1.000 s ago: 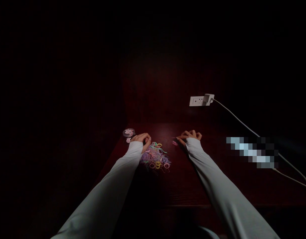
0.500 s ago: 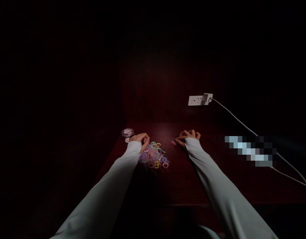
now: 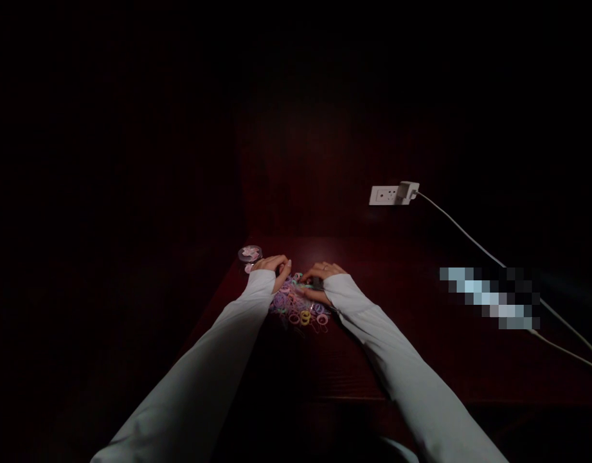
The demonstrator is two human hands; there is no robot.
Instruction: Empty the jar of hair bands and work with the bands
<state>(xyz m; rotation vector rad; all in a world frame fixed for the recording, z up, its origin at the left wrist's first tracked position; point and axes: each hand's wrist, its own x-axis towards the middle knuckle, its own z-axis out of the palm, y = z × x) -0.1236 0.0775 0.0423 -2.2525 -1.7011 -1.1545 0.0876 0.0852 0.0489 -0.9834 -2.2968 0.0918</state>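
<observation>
A tangled pile of colourful hair ties and small elastic bands (image 3: 294, 317) lies on the dark red table, in pink, purple, yellow and green. My left hand (image 3: 275, 264) rests at the pile's upper left edge, fingers curled and thumb against the index finger; whatever it pinches is hidden. Over the pile's right side is my right hand (image 3: 321, 278), its thumb and index finger apart and reaching in among the bands. Beyond my left hand stands a round clear container (image 3: 250, 253) with pink and white pieces inside. A small pink item (image 3: 249, 268) sits just in front of it.
A white wall socket (image 3: 385, 195) holds a charger plug (image 3: 408, 190), and its white cable (image 3: 462, 230) runs down to the right. On the table's right side lies a pixelated, blurred object (image 3: 488, 297). The table's front edge (image 3: 353, 399) runs below my arms.
My right hand has moved left from the table to the pile, and the small pink bands once at its fingertips no longer show. My left hand stays nearly in place. The view has shifted slightly.
</observation>
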